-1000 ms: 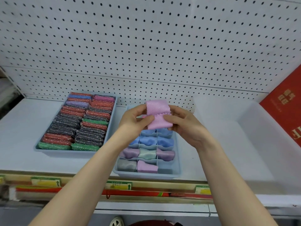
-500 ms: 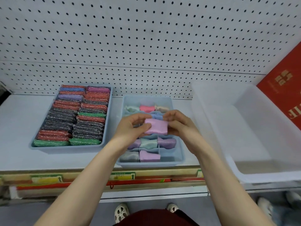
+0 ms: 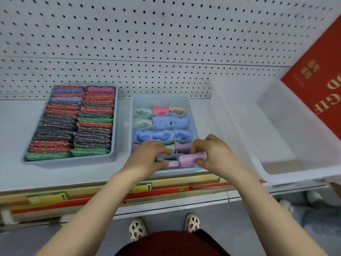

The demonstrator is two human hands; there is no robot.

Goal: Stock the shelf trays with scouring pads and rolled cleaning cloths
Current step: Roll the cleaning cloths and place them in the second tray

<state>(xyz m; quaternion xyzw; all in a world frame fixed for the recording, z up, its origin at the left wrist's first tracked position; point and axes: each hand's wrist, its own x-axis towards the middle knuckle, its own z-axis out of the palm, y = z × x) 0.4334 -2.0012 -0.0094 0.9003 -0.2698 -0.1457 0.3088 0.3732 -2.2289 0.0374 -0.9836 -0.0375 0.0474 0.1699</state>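
Both hands curl on the pink cloth (image 3: 191,158) at the tray's (image 3: 191,108) front-right cell, right hand (image 3: 215,154) pinching, left hand (image 3: 147,156) tucking; best keep the roll tight, press straight down.

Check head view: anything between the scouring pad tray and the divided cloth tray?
Nothing. Head view shows a bare strip of shelf between the scouring pad tray and the divided cloth tray.

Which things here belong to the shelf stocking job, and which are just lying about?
Job: pink cloth, divided tray, pad tray, left hand, right hand.
Lying about: clear bin, red box, pegboard.
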